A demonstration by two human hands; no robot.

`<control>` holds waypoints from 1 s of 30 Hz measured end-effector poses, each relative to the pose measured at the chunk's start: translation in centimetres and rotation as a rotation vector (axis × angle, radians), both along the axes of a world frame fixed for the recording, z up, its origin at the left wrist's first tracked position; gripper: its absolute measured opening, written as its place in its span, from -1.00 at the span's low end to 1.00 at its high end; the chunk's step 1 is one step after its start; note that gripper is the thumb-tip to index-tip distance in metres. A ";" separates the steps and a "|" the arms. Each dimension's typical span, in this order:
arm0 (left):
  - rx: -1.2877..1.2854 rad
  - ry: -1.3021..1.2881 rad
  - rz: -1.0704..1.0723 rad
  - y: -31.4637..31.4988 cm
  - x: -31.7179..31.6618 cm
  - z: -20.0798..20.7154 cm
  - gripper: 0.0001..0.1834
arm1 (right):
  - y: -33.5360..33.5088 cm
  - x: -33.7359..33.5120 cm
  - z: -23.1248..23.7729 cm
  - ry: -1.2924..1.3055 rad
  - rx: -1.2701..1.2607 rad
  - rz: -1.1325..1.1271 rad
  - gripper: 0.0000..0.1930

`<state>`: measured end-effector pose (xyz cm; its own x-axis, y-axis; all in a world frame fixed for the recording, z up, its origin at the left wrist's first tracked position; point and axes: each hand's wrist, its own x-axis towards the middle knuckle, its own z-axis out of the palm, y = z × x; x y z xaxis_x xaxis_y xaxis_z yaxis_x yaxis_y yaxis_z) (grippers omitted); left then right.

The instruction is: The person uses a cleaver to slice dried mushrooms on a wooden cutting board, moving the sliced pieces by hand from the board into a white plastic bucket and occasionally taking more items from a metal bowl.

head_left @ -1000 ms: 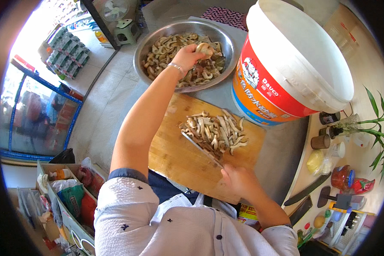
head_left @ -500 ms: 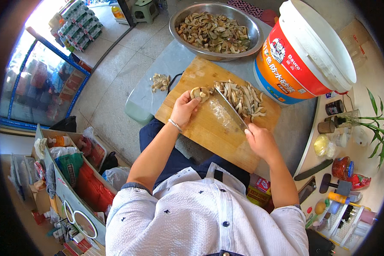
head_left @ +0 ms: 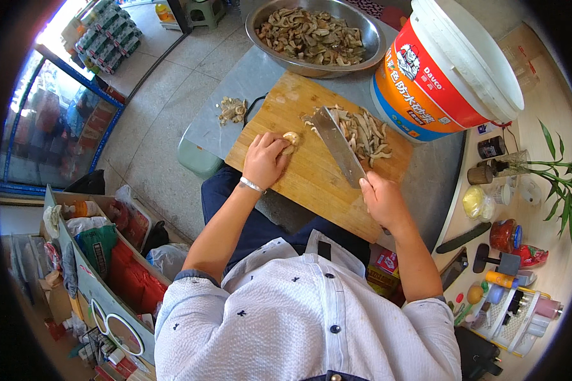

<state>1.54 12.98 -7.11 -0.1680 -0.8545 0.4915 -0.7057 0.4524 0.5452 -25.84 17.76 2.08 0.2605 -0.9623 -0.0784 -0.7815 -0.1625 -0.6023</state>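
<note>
My left hand rests low over the wooden cutting board, its fingers closed on a pale mushroom. In my right hand is the handle of a cleaver. Its blade slants away to the far left over the board, broad face showing, apart from the mushroom. Sliced mushrooms lie heaped just right of the blade, and small bits lie by its tip. Beyond the board stands a steel basin holding many cut mushroom pieces.
A large white, red and orange bucket stands at the board's right. Mushroom scraps lie on the grey table to the left. Jars, a plant and a cucumber are on the right-hand counter. A compartmented box is at left.
My left hand has turned over and brought the mushroom down to the board. The cleaver has tilted, so more of its blade face shows, and it has shifted slightly away from the mushroom.
</note>
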 end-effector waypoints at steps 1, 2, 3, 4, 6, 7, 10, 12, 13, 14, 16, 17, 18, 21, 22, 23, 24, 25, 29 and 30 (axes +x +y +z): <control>-0.013 -0.020 -0.006 0.0 0.0 -0.3 -0.74 | 0.3 0.3 0.0 -0.030 0.006 -0.015 -0.74; -0.026 -0.040 -0.011 0.1 0.0 -0.5 -0.74 | 0.5 0.6 0.2 -0.060 0.012 -0.030 -0.74; -0.026 -0.019 -0.001 0.1 -0.2 -0.6 -0.75 | 0.6 0.9 0.5 -0.045 -0.009 -0.004 -0.74; -0.026 0.002 0.010 0.2 -0.5 -0.7 -0.76 | 0.7 1.4 1.1 -0.030 -0.030 0.023 -0.74; -0.037 0.049 0.024 0.2 -0.7 -0.9 -0.78 | 0.9 1.9 1.4 -0.020 -0.059 0.063 -0.74; -0.047 0.076 0.026 0.2 -0.7 -0.9 -0.78 | 1.0 2.0 1.4 -0.025 -0.066 0.075 -0.75; -0.058 0.137 0.017 0.2 -0.9 -0.8 -0.78 | 1.3 2.2 1.2 -0.044 -0.049 0.090 -0.75; -0.059 0.134 0.017 0.2 -0.8 -0.6 -0.79 | 1.2 2.3 1.2 -0.060 -0.025 0.090 -0.76; -0.059 0.114 0.022 0.1 -0.7 -0.6 -0.80 | 1.1 2.3 1.3 -0.069 -0.013 0.088 -0.76; -0.059 0.094 0.027 0.1 -0.6 -0.7 -0.80 | 1.0 2.3 1.3 -0.077 -0.001 0.086 -0.76; -0.047 0.104 0.052 0.0 -0.4 -0.9 -0.81 | 0.9 2.1 1.2 -0.100 0.027 0.082 -0.76; -0.040 0.109 0.064 0.0 -0.4 -1.0 -0.81 | 0.8 1.9 1.1 -0.112 0.042 0.079 -0.77; -0.033 0.124 0.071 0.0 -0.4 -1.2 -0.82 | 0.8 1.9 1.1 -0.115 0.049 0.087 -0.77; -0.011 0.160 0.085 -0.1 -0.4 -1.5 -0.82 | 0.8 1.8 1.1 -0.121 0.068 0.105 -0.77; -0.003 0.167 0.085 -0.2 -0.3 -1.6 -0.83 | 0.8 1.9 1.2 -0.119 0.072 0.109 -0.76; 0.005 0.174 0.085 -0.2 -0.3 -1.7 -0.83 | 0.8 1.9 1.2 -0.117 0.075 0.112 -0.76; 0.006 0.170 0.087 -0.1 -0.4 -1.6 -0.83 | 0.7 2.0 1.3 -0.114 0.081 0.114 -0.76; 0.007 0.166 0.089 -0.1 -0.4 -1.5 -0.83 | 0.6 2.0 1.3 -0.112 0.086 0.116 -0.75; 0.005 0.150 0.082 -0.1 -0.3 -1.5 -0.82 | -0.1 2.6 1.5 -0.074 0.110 0.132 -0.73; 0.000 0.151 0.075 -0.2 -0.3 -1.5 -0.82 | -0.3 2.8 1.4 -0.069 0.107 0.137 -0.73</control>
